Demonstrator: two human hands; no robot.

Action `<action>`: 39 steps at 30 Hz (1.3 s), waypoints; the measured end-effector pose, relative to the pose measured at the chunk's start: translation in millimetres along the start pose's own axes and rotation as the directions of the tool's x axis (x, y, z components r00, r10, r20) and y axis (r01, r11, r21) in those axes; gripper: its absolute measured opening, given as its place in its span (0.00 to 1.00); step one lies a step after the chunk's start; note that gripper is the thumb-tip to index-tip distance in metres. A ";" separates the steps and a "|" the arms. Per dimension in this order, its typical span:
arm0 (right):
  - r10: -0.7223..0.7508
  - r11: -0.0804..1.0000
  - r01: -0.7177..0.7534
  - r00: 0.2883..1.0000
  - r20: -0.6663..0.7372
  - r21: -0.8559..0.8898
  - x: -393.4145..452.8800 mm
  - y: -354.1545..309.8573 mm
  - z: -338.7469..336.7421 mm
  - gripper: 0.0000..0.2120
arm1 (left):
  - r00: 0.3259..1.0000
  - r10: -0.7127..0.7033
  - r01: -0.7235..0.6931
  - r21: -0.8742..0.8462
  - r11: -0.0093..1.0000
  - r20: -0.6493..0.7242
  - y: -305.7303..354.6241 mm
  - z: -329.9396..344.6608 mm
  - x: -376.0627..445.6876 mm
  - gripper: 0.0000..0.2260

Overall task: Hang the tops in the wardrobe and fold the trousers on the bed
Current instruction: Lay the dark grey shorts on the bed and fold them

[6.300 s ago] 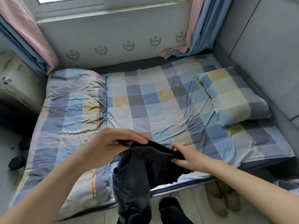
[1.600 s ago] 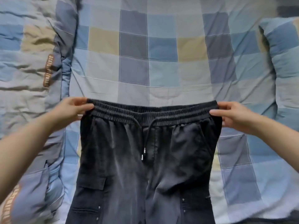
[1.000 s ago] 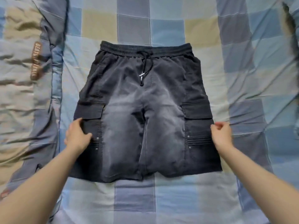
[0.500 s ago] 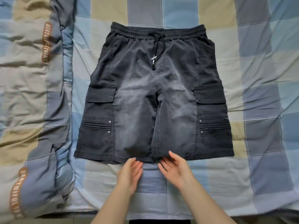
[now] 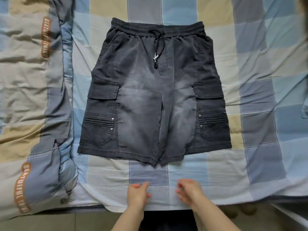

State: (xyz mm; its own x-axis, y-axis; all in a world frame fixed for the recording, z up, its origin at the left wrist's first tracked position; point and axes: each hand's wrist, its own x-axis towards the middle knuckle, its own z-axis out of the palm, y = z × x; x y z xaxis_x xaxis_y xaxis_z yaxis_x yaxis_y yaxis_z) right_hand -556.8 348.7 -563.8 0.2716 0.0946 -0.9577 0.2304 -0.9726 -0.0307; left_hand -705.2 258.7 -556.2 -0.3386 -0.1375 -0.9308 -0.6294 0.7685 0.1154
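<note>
The shorts (image 5: 155, 92) lie flat, waistband away from the person, on the bed sheet (image 5: 216, 172). Soft, light cloth; likely best gripped at hem or waistband corners. Left hand (image 5: 137, 193) and right hand (image 5: 189, 191) hover apart below the hem, fingers loosely curled, holding nothing. Duvet (image 5: 31, 97) left of the shorts, clear of the fold

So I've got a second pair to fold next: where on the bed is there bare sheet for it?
Bare checked sheet lies right of the shorts, and a narrower strip runs between their hems and the left hand and right hand. The left side is crowded: the rolled quilt nearly meets the shorts.
</note>
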 end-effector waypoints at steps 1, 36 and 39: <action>-0.061 0.997 0.057 0.995 -0.074 -0.047 8.8 -8.4 -18.7 0.07 | 0.992 0.116 -0.107 0.157 0.982 -0.047 -3.1 -2.1 -2.8 0.12; -0.619 0.739 0.629 0.775 0.125 -0.241 88.0 -366.9 -138.1 0.06 | 0.228 0.466 -0.627 0.495 -0.601 0.855 112.1 284.8 -82.0 0.29; -0.617 0.734 0.648 0.761 0.200 -0.202 85.5 -408.8 -109.5 0.02 | 0.232 0.329 -0.533 0.402 -0.745 0.915 118.1 322.2 -77.3 0.25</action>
State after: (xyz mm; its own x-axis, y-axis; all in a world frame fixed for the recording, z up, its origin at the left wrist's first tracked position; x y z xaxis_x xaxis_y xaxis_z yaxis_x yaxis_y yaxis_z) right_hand -525.5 777.6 -601.7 -0.1220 0.6295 -0.7674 0.5342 -0.6100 -0.5853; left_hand -527.9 561.4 -582.4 0.3547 0.7930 -0.4952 0.9305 -0.2475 0.2702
